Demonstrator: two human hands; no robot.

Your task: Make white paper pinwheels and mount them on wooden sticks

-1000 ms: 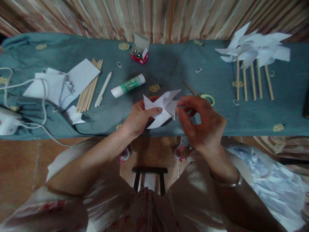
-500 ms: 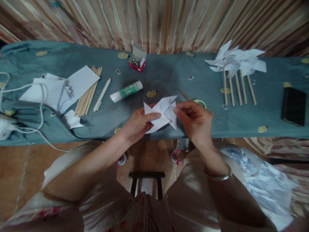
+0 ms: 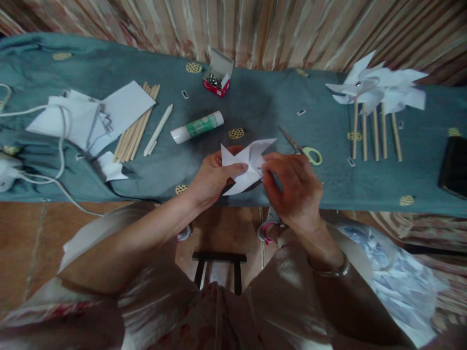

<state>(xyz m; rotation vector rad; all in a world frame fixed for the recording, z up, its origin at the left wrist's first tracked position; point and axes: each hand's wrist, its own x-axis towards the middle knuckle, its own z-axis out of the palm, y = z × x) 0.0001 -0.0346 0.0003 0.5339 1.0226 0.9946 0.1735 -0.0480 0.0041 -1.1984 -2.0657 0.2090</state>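
Observation:
A white paper pinwheel with folded, pointed blades is held over the table's near edge. My left hand grips its left side, thumb lying on top close to the centre and the other fingers underneath. My right hand pinches a blade at the pinwheel's right side between thumb and fingers, covering part of it. Just beyond that hand lie scissors with pale green handles. A glue stick with a green label rests on the cloth past my left hand.
A red box of metal pins stands open at the back. Leftward are wooden sticks, a white pen, paper sheets and a white cable. Finished pinwheels on sticks lie right, near a black phone.
My right hand has shifted its fingers inward over the pinwheel's right blade, hiding more of it. The view has moved slightly, and more of the scissors shows.

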